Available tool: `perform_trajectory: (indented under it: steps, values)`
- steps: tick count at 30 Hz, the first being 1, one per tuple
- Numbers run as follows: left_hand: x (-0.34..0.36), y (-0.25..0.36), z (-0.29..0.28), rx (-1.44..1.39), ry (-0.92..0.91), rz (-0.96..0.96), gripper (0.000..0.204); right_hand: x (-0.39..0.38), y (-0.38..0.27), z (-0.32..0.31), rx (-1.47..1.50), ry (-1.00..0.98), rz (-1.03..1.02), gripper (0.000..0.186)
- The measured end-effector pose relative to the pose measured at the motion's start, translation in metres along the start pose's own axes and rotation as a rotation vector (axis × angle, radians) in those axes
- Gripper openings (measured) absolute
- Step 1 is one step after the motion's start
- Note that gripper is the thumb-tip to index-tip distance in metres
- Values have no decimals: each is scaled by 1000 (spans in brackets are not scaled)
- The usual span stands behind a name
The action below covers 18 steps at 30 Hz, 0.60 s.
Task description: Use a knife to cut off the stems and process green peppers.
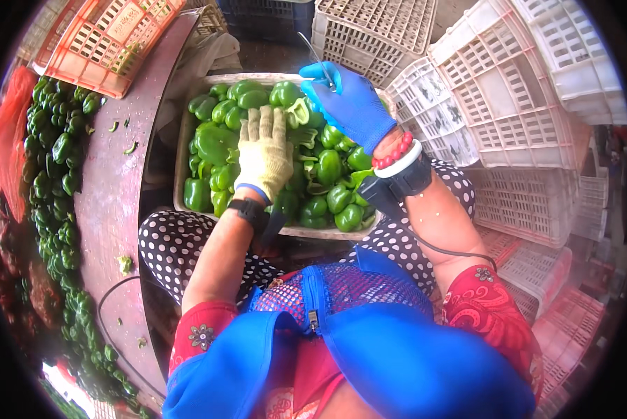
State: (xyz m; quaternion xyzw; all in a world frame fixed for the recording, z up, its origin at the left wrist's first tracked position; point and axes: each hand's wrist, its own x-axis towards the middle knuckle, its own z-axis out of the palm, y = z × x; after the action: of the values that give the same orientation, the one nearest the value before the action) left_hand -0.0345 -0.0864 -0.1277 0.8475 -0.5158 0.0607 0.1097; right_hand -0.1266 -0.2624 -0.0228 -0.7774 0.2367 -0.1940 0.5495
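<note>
Here, the fingers (265, 123) of your left hand (265, 159), in a cream knit glove, lie straight and relaxed over the green bell peppers (214, 144), gripping nothing. Your right hand (353, 105), in a blue glove, has its fingers curled around a thin metal tool (310, 46) whose slim end points up and away from you. Just beside those fingers, among the whole peppers, sits a cut pepper piece (298, 113), pale inside face showing.

The peppers fill the pale crate (312, 233) nearly to its rim; your left hand is well inside its edges, your right near the far right corner. Your dotted trousers (180, 241) flank the near corners. Stacked white crates (481, 77) crowd the right side, leaving little room there. Leftward, past a narrow dark gap, runs the bench (108, 227), scattered with green scraps and bordered by a long pepper heap (53, 167).
</note>
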Motion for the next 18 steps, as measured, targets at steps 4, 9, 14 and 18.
perform_trajectory:
  steps: [4, 9, 14, 18]
  values:
    - [-1, -5, -30, -100, 65, -56, 62, 7, 14, 4, -147, -72, 25, 36]
    - [-19, -52, -27, 265, -5, -389, 84, 22, 40, 62, -593, -119, 124, 64]
    - [-18, -58, -14, 115, -190, -444, 108, 44, 85, 115, -408, -321, 135, 65]
    - [-17, -71, -18, 60, -238, -448, 113, 39, 91, 126, -433, -271, 56, 61]
